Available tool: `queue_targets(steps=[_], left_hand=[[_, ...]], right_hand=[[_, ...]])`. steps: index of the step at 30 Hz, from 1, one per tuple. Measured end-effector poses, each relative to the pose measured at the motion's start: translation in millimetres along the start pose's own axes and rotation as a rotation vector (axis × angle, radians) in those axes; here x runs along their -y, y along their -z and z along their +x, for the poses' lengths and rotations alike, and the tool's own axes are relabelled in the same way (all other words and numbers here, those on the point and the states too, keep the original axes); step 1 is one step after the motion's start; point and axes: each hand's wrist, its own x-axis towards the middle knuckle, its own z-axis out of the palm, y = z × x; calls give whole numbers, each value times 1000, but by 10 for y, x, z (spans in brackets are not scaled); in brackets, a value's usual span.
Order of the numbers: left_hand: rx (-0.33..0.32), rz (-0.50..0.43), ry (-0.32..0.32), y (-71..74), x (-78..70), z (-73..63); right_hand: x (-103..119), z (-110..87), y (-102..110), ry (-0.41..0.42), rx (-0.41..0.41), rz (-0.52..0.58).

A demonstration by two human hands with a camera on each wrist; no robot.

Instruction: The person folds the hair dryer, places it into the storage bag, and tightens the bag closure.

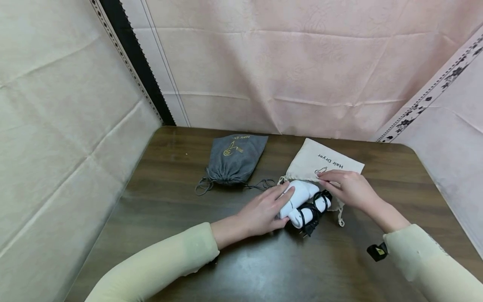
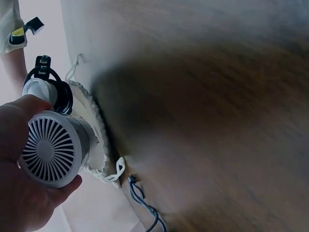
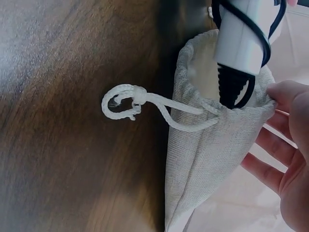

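A white hair dryer [image 1: 298, 197], its black cord [image 1: 315, 209] wound round the handle, is gripped by my left hand [image 1: 264, 209]. In the left wrist view its round slatted vent [image 2: 46, 150] faces the camera, with thumb and fingers on either side. My right hand [image 1: 349, 188] pinches the rim of a cream drawstring bag [image 1: 320, 157] printed "Hair Dryer". The right wrist view shows the bag's mouth [image 3: 203, 63] spread open, with the cord end of the dryer's handle [image 3: 244, 43] just inside it. A knotted white drawstring [image 3: 137, 96] hangs from the bag.
A grey drawstring bag [image 1: 237, 157] with gold print lies at the back of the brown wooden table [image 1: 170, 251], its cords [image 1: 205, 184] trailing forward. Pale cloth [image 1: 302, 75] hangs behind the table and at both sides.
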Motion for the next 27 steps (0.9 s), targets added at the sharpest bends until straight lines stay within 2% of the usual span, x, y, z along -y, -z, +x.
queue_targets(steps=[10,22,27], left_hand=[[-21,25,65,-26,38,63],[-24,170,66,-137,-3,211],[-53,181,75,-167,21,239]], right_hand=[[112,7,37,54,-3,7],[267,54,47,61,-22,28],[294,49,50,77,-22,20]])
